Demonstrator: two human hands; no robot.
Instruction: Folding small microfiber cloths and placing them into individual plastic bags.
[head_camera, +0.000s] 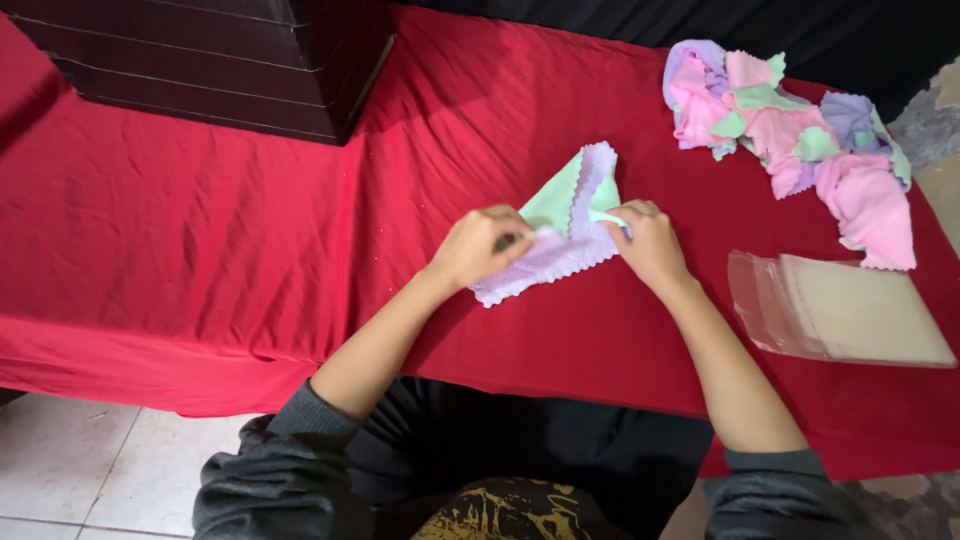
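Folding cloths on red table.
My left hand (483, 245) and right hand (645, 240) both pinched the lilac cloth (560, 255) over the green cloth (555, 200).

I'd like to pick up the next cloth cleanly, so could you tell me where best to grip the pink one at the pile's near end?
Probably the pink cloth at its scalloped near edge, coming from the person's side: it lies flat, free, uncovered.

My left hand (482, 245) covers the lilac cloth's (560, 250) fold; at three o'clock, the clear bag stack (850, 310) runs off-frame.
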